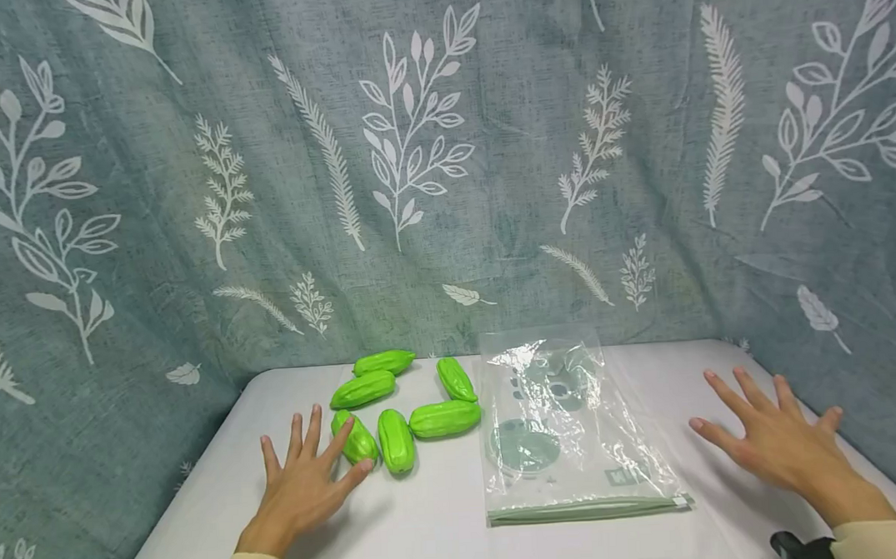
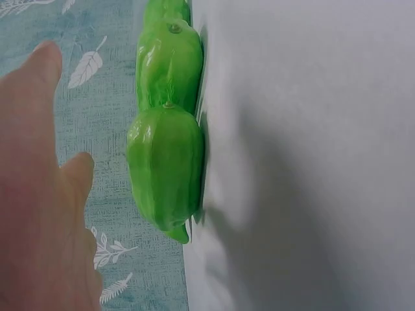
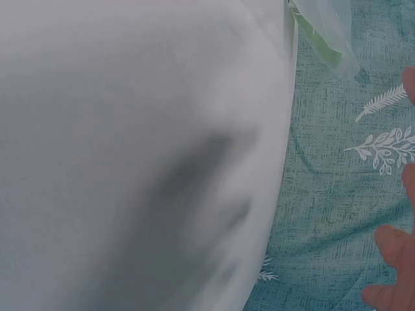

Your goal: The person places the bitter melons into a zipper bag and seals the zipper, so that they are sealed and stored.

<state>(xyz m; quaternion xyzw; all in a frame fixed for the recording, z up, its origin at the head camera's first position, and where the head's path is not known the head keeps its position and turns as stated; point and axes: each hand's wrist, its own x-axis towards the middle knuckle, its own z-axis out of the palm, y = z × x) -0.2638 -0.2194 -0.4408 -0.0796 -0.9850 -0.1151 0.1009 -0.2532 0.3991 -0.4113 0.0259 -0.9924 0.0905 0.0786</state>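
Several glossy green, ridged, gourd-like vegetables lie in a loose group on the left half of the table; the front middle one (image 1: 397,441) points toward me. My left hand (image 1: 301,483) hovers with fingers spread, its index finger and thumb overlapping the leftmost front vegetable (image 1: 358,441) in the head view. That hand's wrist view has a plump green vegetable (image 2: 166,170) beside the thumb. Right of the group a clear zip bag (image 1: 552,417) lies flat, its green zip strip toward me. My right hand (image 1: 789,444) is spread over the table's right side, holding nothing.
The white table (image 1: 437,555) has rounded far corners. A blue-green curtain (image 1: 506,227) with white leaf prints hangs behind it and along both sides. Shadows of the hands fall on the tabletop.
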